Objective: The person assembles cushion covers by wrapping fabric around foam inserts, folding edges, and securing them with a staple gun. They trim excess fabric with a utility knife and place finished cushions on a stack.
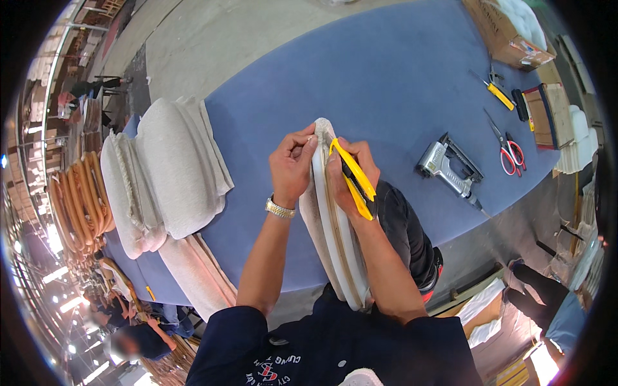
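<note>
An upholstered panel [337,257] stands on edge in front of me, its near end against my body. Light fabric covers its side, and a white layer and a tan strip run along the edge facing up. At the far end, the fingers of my left hand [293,164] are closed in a pinch on the fabric edge [324,127]. My right hand [356,168] is wrapped round a yellow and black utility knife [360,186], held beside the panel's top edge. The blade's tip is hidden by my fingers.
Light upholstered cushions [183,167] are stacked at the left of the blue table [283,83]. A staple gun [449,168], red-handled scissors [508,154] and a yellow-handled tool [499,96] lie at the right. A cardboard box [508,38] is at the far right. Other people are beyond both sides.
</note>
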`<state>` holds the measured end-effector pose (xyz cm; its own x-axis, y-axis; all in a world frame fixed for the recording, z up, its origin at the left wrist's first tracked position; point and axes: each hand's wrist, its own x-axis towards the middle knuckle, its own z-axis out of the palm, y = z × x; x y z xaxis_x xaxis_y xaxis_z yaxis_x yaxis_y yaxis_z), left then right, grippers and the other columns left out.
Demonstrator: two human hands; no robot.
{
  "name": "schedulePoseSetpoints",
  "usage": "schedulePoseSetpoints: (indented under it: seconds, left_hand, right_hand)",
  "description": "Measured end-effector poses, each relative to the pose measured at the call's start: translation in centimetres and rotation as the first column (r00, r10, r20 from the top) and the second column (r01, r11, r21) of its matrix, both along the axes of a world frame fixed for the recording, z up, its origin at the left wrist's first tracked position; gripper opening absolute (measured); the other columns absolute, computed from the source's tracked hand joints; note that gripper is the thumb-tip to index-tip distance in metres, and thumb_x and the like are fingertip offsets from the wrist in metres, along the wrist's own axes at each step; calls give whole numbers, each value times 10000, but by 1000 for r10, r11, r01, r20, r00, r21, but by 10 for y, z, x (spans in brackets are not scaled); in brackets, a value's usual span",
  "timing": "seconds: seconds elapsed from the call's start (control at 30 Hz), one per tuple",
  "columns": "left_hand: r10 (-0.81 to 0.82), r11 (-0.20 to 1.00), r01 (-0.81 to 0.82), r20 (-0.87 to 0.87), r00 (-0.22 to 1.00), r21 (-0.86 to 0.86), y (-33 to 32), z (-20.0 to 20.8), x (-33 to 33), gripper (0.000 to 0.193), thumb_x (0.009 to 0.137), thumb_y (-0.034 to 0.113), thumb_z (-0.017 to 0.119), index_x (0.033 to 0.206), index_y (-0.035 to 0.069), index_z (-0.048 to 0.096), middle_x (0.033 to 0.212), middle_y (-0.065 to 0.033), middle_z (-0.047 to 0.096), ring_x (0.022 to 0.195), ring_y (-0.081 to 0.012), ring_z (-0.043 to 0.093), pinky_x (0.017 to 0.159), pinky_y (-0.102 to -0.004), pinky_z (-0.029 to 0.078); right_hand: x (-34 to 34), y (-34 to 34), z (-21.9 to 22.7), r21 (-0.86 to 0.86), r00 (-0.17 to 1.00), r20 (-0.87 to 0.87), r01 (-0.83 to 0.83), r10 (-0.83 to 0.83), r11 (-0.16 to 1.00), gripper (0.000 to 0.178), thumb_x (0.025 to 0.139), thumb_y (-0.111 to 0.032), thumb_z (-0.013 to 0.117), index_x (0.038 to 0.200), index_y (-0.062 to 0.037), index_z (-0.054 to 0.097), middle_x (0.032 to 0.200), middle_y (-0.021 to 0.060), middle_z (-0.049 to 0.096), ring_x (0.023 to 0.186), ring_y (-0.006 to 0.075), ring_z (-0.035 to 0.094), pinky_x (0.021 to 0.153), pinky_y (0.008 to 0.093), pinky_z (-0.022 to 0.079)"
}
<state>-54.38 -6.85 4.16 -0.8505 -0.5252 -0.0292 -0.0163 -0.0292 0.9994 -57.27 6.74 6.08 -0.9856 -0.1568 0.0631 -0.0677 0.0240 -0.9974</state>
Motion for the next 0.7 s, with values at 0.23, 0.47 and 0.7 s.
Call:
schedulePoseSetpoints:
  seconds: [0.23,0.47,0.7]
  left_hand:
    - [-1,998,1,2,1000,-63,-3,3,-8,103,976,41,689,1019,-48,663,1255,-182,706,986,-98,671,869,-261,571]
    - [1,997,4,67,998,-80,-5,5,-10,88,980,41,679,1003,-42,661,1237,-176,716,935,-98,670,836,-253,570]
    - [-9,999,11,59,998,-38,-8,8,-14,99,986,68,674,988,-31,670,1228,-162,724,1025,-120,656,874,-276,561]
  right_hand:
    - [-3,-5,4,25,1000,-7,24,-24,999,149,922,-90,674,1040,-15,620,810,55,650,715,70,567,679,239,490]
    - [3,0,10,97,1000,-7,2,-2,995,153,908,-88,681,1036,-26,624,769,64,654,674,79,583,650,256,500]
    - [6,2,8,82,1000,-7,29,-28,996,170,923,-107,680,1068,-29,638,818,76,689,723,84,628,695,261,522]
